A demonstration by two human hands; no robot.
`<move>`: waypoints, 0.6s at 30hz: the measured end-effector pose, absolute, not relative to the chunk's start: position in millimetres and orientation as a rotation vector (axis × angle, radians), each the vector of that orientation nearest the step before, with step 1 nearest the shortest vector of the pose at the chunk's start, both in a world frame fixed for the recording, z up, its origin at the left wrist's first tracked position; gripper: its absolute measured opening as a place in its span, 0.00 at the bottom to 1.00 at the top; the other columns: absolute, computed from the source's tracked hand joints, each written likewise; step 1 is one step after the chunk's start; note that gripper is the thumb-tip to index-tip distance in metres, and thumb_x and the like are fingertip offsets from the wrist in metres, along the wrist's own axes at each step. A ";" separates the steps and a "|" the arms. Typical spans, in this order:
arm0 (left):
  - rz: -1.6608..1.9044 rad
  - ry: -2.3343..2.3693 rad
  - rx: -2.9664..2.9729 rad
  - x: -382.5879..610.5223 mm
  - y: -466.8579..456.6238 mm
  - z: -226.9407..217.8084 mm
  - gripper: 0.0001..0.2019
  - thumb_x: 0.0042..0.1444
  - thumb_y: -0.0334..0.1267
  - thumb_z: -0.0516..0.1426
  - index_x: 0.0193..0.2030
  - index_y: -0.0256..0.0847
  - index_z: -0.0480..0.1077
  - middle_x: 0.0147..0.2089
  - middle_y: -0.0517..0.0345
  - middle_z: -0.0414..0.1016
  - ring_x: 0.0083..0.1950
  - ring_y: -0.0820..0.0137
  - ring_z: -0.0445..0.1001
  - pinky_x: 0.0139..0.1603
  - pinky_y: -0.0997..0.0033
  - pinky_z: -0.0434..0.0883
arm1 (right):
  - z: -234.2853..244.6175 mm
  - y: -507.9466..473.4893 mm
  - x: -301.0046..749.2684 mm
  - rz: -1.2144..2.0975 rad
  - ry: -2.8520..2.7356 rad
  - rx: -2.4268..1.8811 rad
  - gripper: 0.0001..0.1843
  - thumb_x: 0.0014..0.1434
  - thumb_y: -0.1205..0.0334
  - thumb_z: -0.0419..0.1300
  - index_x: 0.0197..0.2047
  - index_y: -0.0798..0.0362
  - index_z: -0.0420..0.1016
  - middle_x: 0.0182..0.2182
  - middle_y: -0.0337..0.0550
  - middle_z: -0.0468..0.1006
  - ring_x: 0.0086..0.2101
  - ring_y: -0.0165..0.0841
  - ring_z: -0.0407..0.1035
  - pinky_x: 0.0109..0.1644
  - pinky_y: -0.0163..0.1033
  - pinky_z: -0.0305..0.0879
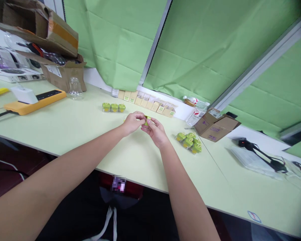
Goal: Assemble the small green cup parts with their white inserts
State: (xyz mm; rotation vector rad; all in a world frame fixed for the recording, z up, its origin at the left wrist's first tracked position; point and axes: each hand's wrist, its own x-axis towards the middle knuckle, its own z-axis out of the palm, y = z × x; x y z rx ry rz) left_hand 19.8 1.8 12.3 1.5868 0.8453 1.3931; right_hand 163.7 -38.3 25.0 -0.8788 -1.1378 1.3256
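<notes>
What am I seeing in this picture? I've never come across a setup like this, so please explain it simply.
There's no machine here, just a person's bare left hand and right hand. The single picture is taken from that person's own head, looking forward and down. Between them, the hands hold a small green object; the fingers hide much of it. On the pale table, a row of three green-topped containers stands beyond the left hand, and a cluster of similar ones sits to the right. An orange power strip lies at far left.
</notes>
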 end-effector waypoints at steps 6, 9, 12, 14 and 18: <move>1.431 0.822 1.540 23.2 -0.6 16.2 0.03 0.47 0.35 0.59 0.26 0.38 0.74 0.47 0.54 0.70 0.49 0.66 0.70 0.56 0.65 0.65 | 28.4 -37.7 167.6 1.359 -1.187 -0.852 0.21 0.46 0.50 0.73 0.39 0.51 0.76 0.34 0.40 0.79 0.33 0.29 0.74 0.48 0.41 0.75; 1.400 0.769 1.497 22.6 -0.6 18.0 0.05 0.47 0.37 0.61 0.28 0.38 0.74 0.48 0.53 0.70 0.46 0.68 0.70 0.50 0.66 0.67 | 28.5 -37.2 170.8 1.347 -1.199 -0.844 0.19 0.47 0.50 0.72 0.39 0.50 0.77 0.34 0.39 0.78 0.34 0.29 0.73 0.50 0.42 0.74; 1.381 0.770 1.498 20.2 -0.2 20.7 0.06 0.48 0.38 0.61 0.30 0.38 0.73 0.46 0.53 0.72 0.43 0.69 0.70 0.47 0.67 0.68 | 26.1 -35.2 174.8 1.326 -1.179 -0.848 0.19 0.48 0.50 0.72 0.40 0.50 0.77 0.35 0.40 0.78 0.34 0.30 0.73 0.50 0.44 0.75; 1.391 0.789 1.503 18.6 0.3 22.2 0.06 0.50 0.39 0.61 0.31 0.38 0.73 0.44 0.54 0.74 0.42 0.69 0.70 0.47 0.67 0.67 | 23.7 -32.9 177.6 1.294 -1.151 -0.868 0.19 0.48 0.50 0.72 0.39 0.51 0.77 0.36 0.40 0.78 0.34 0.30 0.73 0.49 0.44 0.76; 1.390 0.773 1.557 18.4 0.8 20.7 0.08 0.52 0.41 0.61 0.32 0.38 0.71 0.43 0.53 0.76 0.41 0.70 0.71 0.44 0.68 0.68 | 20.2 -29.2 181.0 1.249 -1.120 -0.882 0.18 0.49 0.49 0.72 0.39 0.51 0.77 0.37 0.41 0.78 0.35 0.31 0.73 0.48 0.44 0.76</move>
